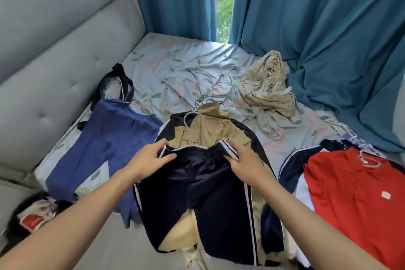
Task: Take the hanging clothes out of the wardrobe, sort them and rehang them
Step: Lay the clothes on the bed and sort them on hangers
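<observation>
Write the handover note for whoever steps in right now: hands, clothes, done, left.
Left hand and right hand both grip the waistband of the navy striped shorts, lying on the khaki shirt pile mid-bed.
Blue top pile lies left, red T-shirt pile right, most still on hangers.
Done: clothes out, three piles started.
Left: finish sorting, rehang everything.

Two bare forearms, no sleeves; left hand (151, 158), right hand (245, 161) ungloved, no jewellery.
</observation>
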`<state>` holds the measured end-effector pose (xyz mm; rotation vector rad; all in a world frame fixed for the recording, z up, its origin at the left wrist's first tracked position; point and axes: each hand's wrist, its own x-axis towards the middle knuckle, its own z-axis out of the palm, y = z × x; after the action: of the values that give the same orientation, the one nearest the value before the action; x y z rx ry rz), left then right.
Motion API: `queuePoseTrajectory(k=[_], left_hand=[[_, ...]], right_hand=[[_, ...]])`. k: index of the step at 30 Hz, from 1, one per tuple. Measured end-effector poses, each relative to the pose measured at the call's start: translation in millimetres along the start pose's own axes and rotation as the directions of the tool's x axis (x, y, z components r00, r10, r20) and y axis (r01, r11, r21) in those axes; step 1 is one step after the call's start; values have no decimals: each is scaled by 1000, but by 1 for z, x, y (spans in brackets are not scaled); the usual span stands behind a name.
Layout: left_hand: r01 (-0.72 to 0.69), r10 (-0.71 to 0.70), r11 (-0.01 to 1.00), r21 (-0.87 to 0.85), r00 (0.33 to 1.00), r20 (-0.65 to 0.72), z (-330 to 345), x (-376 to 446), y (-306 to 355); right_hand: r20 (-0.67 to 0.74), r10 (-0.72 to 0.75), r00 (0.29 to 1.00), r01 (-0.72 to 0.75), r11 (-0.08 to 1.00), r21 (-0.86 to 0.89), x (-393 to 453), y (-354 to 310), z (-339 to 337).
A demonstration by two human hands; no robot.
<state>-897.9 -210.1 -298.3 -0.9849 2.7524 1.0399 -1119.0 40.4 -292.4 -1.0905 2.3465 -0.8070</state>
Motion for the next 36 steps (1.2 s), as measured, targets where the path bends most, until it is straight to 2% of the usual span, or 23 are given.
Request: queuePoseTrajectory(k=[3,7,12,16,20,27,31,36], left_hand=[[-23,20,998,-61,998,-53,-45,-85,32],[-3,-23,994,-110,972,-235,-82,-184,55],[5,-41,994,-105,939,-343,-122,-259,75],[-5,-22,998,-64,913,-408,-151,-281,75],[12,-24,999,-30,891,-453,-176,-297,67],[54,-44,999,3,852,-522,-237,-313,23],[48,-57,998,-31,868,-493,-274,-312,-30],[-46,27,998,-38,917,-399,-309,-307,-98]], right_hand=[[35,-79,996,79,997,-20,-61,-60,-36],[129,-204,970,193,977,89,-122,-131,-61],[51,-281,958,273,953,131,-161,-192,-70],[-22,-282,959,283,959,34,-180,-210,-71],[-13,-327,945,326,945,-37,-185,-232,-66],[-84,-330,940,332,943,9,-161,-307,-28],[-115,-300,947,310,948,76,-145,-349,12],[-122,-243,962,256,960,112,-115,-387,67]])
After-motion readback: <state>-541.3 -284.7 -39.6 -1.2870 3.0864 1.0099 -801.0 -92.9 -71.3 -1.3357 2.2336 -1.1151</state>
